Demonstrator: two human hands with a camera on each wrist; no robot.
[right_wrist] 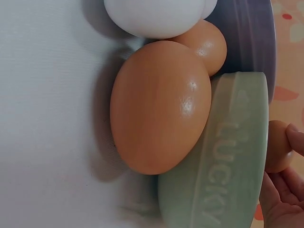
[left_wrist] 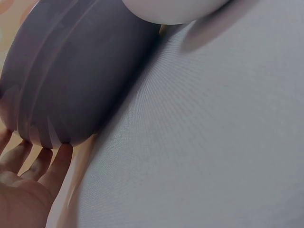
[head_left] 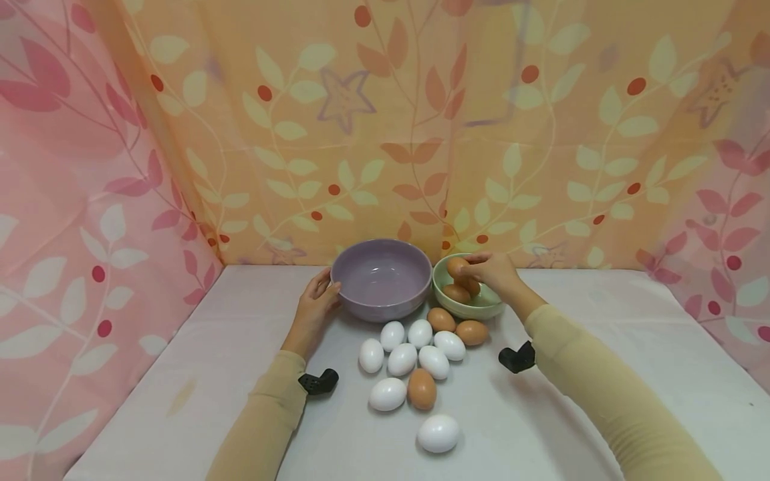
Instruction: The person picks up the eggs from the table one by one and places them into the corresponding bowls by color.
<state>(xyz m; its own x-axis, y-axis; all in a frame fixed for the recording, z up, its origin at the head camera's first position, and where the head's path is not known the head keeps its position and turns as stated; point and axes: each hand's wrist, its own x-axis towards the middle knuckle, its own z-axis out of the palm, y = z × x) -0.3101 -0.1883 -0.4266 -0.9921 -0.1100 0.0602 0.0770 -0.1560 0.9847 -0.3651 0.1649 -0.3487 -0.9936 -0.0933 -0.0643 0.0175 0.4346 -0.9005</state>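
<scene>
My left hand (head_left: 317, 294) touches the outer left side of a purple bowl (head_left: 385, 314), its fingertips against the wall. In the left wrist view, the fingers (left_wrist: 56, 168) reach the bowl's side fairly straight. My right hand (head_left: 496, 272) pinches a brown egg (head_left: 457, 266) over a smaller green bowl (head_left: 475, 311), where other brown eggs (head_left: 456, 294) lie. From the right wrist view, the held egg (right_wrist: 279, 146) shows beyond the green bowl's rim, partly covered by the thumb. Nothing lies inside the purple bowl.
In front of the bowls lie several white eggs (head_left: 402, 359). Two brown eggs (head_left: 472, 333) rest near the green bowl, and another brown egg (head_left: 422, 389) sits among the white ones. One white egg (head_left: 438, 433) is nearest me. A patterned curtain (head_left: 385, 133) stands behind the bowls.
</scene>
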